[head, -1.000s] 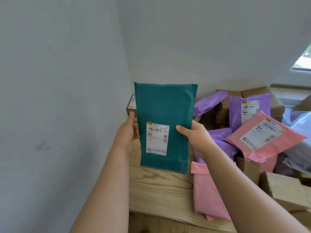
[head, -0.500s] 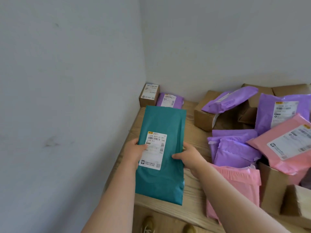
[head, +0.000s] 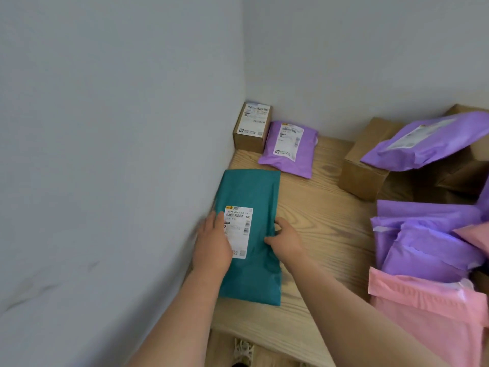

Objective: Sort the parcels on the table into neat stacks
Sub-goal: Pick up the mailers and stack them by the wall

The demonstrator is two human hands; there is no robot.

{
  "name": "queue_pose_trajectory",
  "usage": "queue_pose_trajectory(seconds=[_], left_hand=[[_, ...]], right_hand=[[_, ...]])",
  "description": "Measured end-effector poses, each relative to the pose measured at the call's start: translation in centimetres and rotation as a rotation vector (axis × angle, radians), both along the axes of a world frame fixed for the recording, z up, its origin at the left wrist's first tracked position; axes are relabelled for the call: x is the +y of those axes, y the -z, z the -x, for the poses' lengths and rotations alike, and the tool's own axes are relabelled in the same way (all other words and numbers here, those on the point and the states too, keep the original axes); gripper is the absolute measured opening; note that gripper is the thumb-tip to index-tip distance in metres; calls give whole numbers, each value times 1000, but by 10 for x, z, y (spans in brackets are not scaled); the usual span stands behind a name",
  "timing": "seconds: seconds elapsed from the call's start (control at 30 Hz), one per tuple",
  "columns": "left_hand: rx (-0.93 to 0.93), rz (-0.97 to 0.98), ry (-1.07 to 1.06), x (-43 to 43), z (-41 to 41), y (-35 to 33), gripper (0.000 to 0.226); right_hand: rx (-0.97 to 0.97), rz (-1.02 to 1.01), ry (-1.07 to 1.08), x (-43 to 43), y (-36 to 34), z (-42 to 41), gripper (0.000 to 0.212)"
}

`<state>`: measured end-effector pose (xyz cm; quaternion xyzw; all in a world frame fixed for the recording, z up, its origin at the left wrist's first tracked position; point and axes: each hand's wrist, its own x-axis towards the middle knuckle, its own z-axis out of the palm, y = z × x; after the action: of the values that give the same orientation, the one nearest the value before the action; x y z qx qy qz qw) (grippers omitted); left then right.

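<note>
Lying flat along wall (head: 111, 186) — teal mailer (head: 254, 192)

A single camera, worn on the person's head, gives the only view. It faces forward and steeply down into the corner where the wooden table (head: 325, 215) meets two grey walls (head: 105, 128). It stands near: both forearms (head: 185, 319) enter from the bottom edge, and the left hand (head: 211, 245) and right hand (head: 287, 241) on the teal parcel (head: 251, 189) lie close to the middle. The lens is wide and probably bends the wall lines. The right edge cuts the parcel heap (head: 428, 242).
</note>
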<state>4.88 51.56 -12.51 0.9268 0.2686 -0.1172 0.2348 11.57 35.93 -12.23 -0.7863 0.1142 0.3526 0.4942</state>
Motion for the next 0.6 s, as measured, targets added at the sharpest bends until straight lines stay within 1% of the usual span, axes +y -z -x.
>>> queue_pose_trajectory(seconds=[0.07,0.17,0.27,0.33,0.43,0.5,0.6], left_hand=[[32,-21,91,0,1,4,62],[165,18,181,3,3,14,65],[272,83,224,9,-6,18,70],[304,80,255,14,-17,18,73],[272,71,249,21,-27,16,74],[233,82,215,20,-26,12,70],[165,97,165,8,-19,1,63]], right_hand=[[-44,21,-37,5,3,-4,50],[-96,47,-116,13,5,-8,47],[-97,33,-178,16,6,-12,52],[-74,-17,-178,17,8,-15,58],[-15,-84,-128,14,8,-15,56],[-5,-104,-64,7,6,-12,57],[-24,-61,9,-8,2,-9,46]])
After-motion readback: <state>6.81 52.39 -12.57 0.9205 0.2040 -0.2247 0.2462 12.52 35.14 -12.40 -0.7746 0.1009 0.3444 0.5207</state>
